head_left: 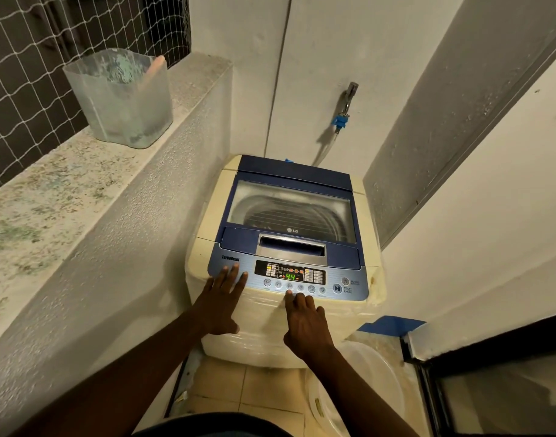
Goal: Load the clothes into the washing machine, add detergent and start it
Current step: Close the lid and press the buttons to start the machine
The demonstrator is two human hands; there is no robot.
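The cream-and-blue top-loading washing machine [283, 247] stands in a narrow alcove, its clear-windowed blue lid [290, 212] shut, so the ribbed steel drum shows through the pane; whether clothes lie inside cannot be told from here. Its blue control panel [289, 279] is lit, the green display [290, 276] reading 44. The person's left hand [221, 302] lies flat with fingers spread on the panel's left end, holding nothing, while the right hand [305, 323] has its forefinger stretched to one of the small round buttons [289, 285] in the front row and the other fingers loosely curled, also empty. The machine is heavy and rigid and will not shift under a press; the buttons likely need only a light, square push, and the start/pause button [337, 288] sits further right along the same row. The lid would be lifted by its recessed silver handle [291, 246]. Room is tight: a rough plastered wall [138, 247] crowds the left side, another wall the right, with a translucent plastic tub [122, 96] on the ledge [49, 184] above and a pale round basin [374, 389] on the tiled floor by the right forearm.
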